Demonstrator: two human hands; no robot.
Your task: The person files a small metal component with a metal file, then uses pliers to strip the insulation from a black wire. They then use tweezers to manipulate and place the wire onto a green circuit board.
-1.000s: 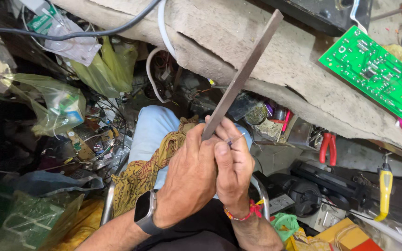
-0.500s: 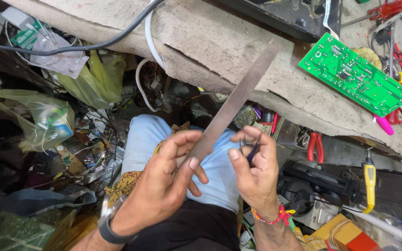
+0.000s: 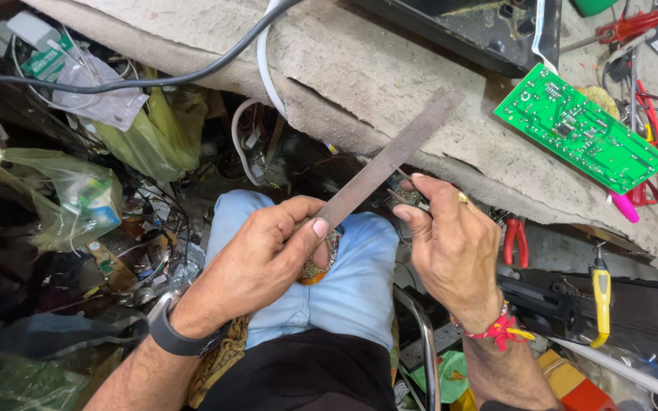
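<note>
At the far left, clear plastic bags (image 3: 70,202) and loose wires fill the space under the bench (image 3: 359,68), pushed out of the way of the knees. A black cable (image 3: 154,76) runs along the bench's top edge and a white one (image 3: 264,72) drops over it.

The left hand (image 3: 260,262), with a dark watch (image 3: 173,335) at the wrist, is closed around the lower end of a flat file (image 3: 386,164). Its fingers (image 3: 287,217) wrap the tang and the thumb presses along the blade, a grip that seems meant to steady the angle and guide the stroke. The file slants up to the right, its tip lying over the bench's front edge, above the lap in light blue trousers (image 3: 352,281).

The right hand (image 3: 455,255) is pinched shut on a small metal part (image 3: 409,199), held between thumb and forefinger right against the file's side near its middle. Holding it so close and so tightly looks like a way to keep such a small piece from slipping; what the part is cannot be told.

Further right, a green circuit board (image 3: 580,137) lies flat on the bench, near red and black wires (image 3: 653,129). Below the bench edge are red-handled pliers (image 3: 513,242) and a yellow screwdriver (image 3: 602,293), both within reach of the right hand.
</note>
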